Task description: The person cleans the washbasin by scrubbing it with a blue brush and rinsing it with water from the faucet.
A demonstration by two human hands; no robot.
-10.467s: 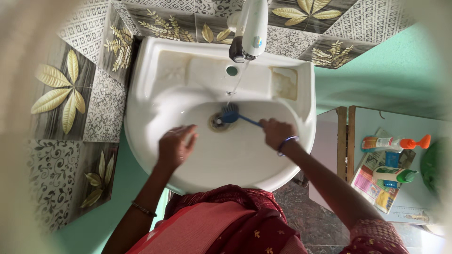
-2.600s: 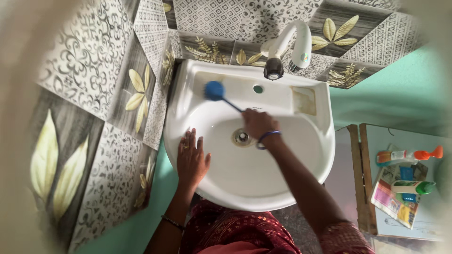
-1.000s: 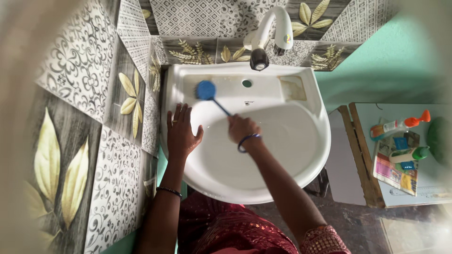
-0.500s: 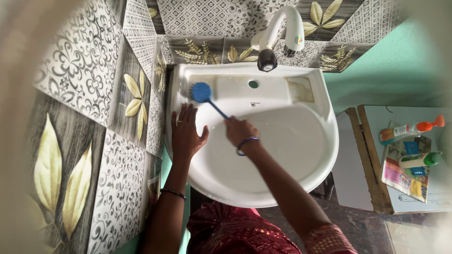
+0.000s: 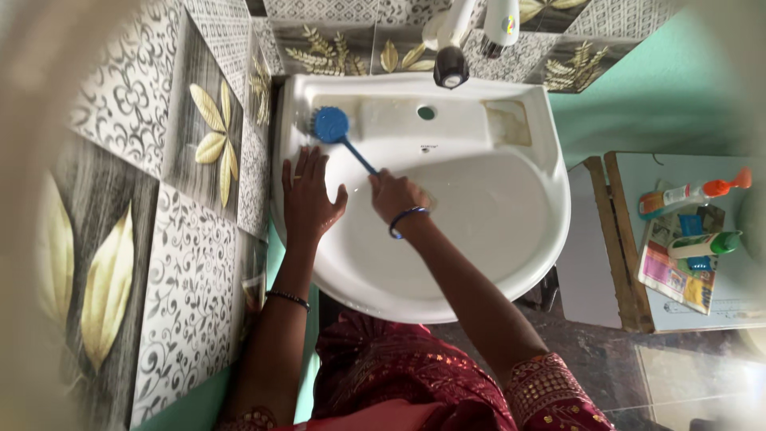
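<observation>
— Head view, looking down: what are the hands doing?

— The right hand (image 5: 395,195) is closed around the thin handle of a blue round-headed plastic scrubbing brush (image 5: 331,125). Its head presses on the back left ledge of the white ceramic wash basin (image 5: 511,239).

— And the left hand (image 5: 307,199)?

— Open, fingers spread, flat on the basin's left rim, just beside the brush handle.

— Anything nearby?

— A white curved tap (image 5: 459,36) behind; cleaning bottles (image 5: 694,219) on a pale table (image 5: 686,311), right.
</observation>
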